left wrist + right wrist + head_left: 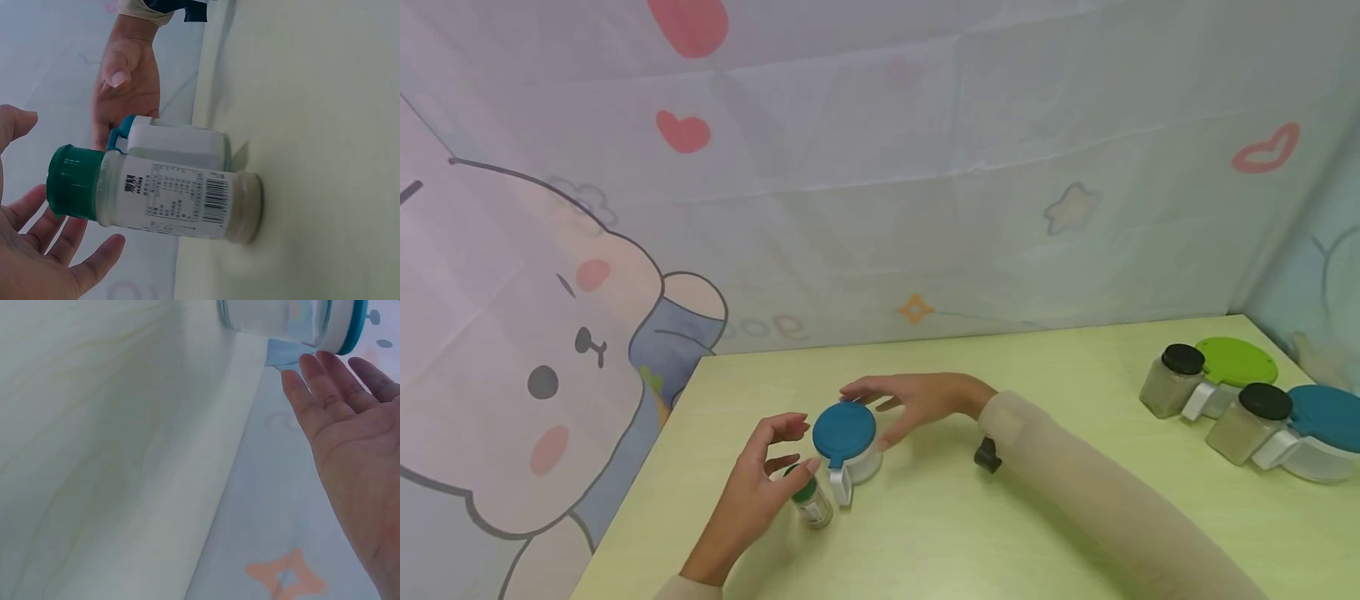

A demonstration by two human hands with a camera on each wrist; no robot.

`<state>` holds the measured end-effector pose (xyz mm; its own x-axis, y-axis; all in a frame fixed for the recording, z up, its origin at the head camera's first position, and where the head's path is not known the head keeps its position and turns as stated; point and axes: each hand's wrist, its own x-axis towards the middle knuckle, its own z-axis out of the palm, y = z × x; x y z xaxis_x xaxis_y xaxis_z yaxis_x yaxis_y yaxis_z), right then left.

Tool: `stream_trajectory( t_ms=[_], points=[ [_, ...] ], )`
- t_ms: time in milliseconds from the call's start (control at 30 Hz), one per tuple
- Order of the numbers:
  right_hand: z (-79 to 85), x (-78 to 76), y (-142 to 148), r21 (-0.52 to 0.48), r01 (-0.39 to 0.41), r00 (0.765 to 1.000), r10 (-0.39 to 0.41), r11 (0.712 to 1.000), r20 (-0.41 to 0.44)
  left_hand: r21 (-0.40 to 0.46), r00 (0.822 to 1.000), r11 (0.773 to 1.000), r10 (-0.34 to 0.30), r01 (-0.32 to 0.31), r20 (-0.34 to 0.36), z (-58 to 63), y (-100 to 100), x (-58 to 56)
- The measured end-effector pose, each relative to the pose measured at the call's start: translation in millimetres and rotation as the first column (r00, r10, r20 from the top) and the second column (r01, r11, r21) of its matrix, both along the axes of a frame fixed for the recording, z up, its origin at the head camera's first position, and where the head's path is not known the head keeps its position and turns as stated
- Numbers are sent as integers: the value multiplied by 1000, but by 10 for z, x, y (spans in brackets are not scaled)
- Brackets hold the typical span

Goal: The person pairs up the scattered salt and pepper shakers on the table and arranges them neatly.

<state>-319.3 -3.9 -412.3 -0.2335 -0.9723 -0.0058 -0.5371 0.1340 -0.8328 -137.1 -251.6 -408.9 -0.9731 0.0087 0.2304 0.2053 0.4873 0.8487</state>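
A seasoning bottle [815, 510] with a green cap stands upright on the table. In the left wrist view the bottle [162, 197] shows a white label with a barcode. My left hand [762, 471] is around its cap, fingers spread and loosely bent, with a gap to the cap in the left wrist view. Just behind the bottle is a clear seasoning jar [844, 432] with a blue lid and a white handle. My right hand [925, 402] reaches to the jar's far right side, fingers extended. In the right wrist view these fingers [331, 394] lie beside the lid's edge.
On the table's right stand two square jars with black lids, one nearer [1251, 425] and one farther [1171, 383]. Beside them are a green-lidded jar [1236, 362] and another blue-lidded jar [1326, 421]. A printed cloth [880, 250] hangs behind the table's back edge.
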Motion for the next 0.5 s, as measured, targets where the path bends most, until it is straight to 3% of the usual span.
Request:
stream_trajectory(
  t_ms=[500],
  points=[
    [251,41,411,0,21,998,-21,1000,-62,-77,993,992,-106,101,-55,202,132,-147]
  ],
)
